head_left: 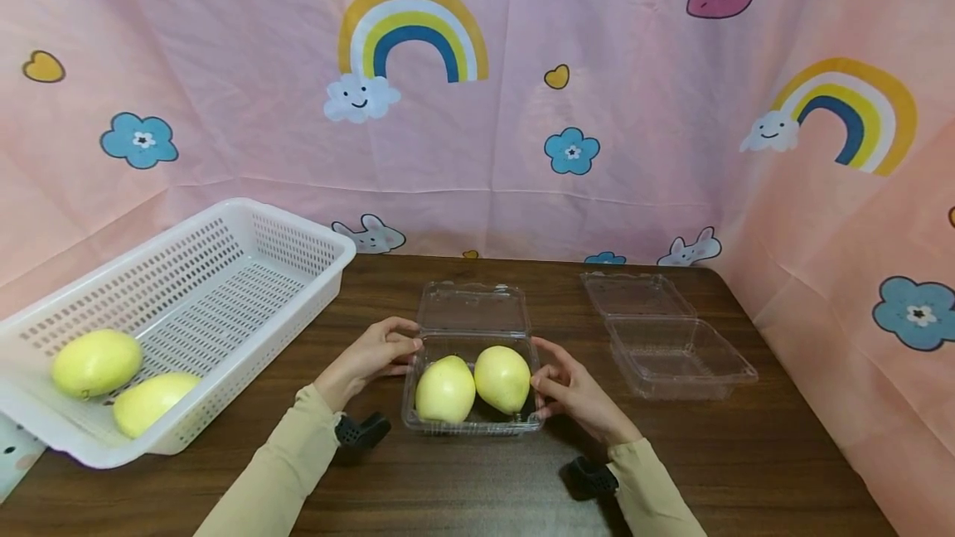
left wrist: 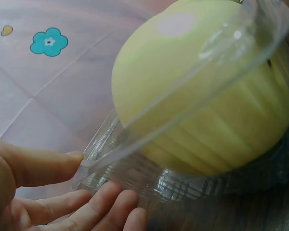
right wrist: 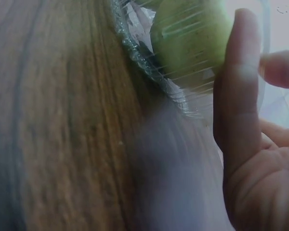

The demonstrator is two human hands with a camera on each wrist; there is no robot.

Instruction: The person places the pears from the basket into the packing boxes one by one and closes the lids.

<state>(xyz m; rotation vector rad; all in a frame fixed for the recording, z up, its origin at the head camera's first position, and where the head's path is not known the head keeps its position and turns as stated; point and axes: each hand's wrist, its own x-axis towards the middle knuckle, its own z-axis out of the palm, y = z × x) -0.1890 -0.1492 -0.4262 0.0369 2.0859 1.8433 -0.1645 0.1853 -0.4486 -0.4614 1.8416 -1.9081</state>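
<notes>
Two pale yellow pears (head_left: 445,390) sit side by side in a clear plastic clamshell box (head_left: 477,428) on the table, its lid (head_left: 474,308) folded back. At the box's left side, my left hand (head_left: 376,355) pinches the rim, with the thumb (left wrist: 48,167) on top and the other fingers below. My right hand (head_left: 570,388) holds the right side, one finger (right wrist: 238,96) stretched along the outer wall and another fingertip at the rim. In the left wrist view, one pear (left wrist: 197,91) rises behind the clear rim.
On the left stands a white slotted basket (head_left: 257,346) with two more yellow pears (head_left: 97,363) at its near end. A second clear clamshell box (head_left: 679,355), lid raised, stands at the right. Behind the wooden table (head_left: 448,487) hangs a pink printed cloth (head_left: 261,106).
</notes>
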